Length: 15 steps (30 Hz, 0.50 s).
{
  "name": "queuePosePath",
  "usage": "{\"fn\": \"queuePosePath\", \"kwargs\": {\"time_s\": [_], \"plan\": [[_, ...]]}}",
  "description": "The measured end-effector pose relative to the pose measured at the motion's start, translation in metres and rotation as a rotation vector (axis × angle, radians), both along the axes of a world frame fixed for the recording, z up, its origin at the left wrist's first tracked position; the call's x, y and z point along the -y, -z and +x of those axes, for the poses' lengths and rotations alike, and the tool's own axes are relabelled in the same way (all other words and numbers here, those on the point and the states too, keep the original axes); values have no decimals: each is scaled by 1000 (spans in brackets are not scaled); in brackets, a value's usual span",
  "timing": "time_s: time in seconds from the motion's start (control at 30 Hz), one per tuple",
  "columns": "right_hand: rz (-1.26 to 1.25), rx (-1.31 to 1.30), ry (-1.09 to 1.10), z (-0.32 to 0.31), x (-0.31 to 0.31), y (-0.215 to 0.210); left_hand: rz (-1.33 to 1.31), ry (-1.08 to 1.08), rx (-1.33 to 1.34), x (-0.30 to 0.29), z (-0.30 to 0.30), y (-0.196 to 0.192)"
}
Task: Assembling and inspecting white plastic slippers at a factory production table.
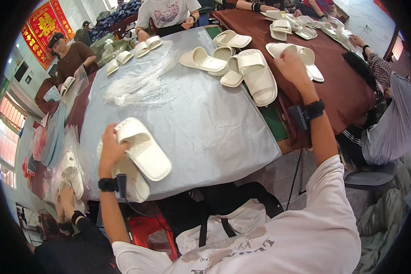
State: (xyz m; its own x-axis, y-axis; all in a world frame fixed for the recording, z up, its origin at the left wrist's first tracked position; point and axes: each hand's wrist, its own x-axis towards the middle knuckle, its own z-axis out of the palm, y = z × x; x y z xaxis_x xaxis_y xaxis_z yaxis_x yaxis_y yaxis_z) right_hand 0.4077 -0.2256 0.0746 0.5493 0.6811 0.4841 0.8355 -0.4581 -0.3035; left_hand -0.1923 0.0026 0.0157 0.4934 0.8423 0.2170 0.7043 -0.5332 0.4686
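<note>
My left hand (112, 150) is closed on a pair of white slippers at the front left of the pale-covered table. The upper slipper (151, 157) lies tilted over the lower slipper (137, 185), which juts past the table's near edge. Farther right, my right hand (291, 68) is raised with its fingers curled, over a white pair of slippers (311, 64) on the brown-covered table. The hand hides part of that pair, and whether its fingertips grip it cannot be made out. Several loose slippers (259, 80) sit between the two tables, left of my right arm.
Thin clear plastic bags (144, 82) lie across the pale table (214, 137). Co-workers sit around both tables; one at the left handles a bagged slipper (72, 176). More slippers (301, 27) line the far brown table. A red stool (153, 230) stands below the near edge.
</note>
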Motion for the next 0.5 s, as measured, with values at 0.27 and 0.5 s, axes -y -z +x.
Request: {"fn": "queuePosePath", "kwargs": {"time_s": [0.27,0.5], "plan": [[-262,105,-41,88,3,13,-46,-77,-93,-79,-91,28],[32,48,108,118,23,24,68,-106,-588,-42,-25,-37]]}}
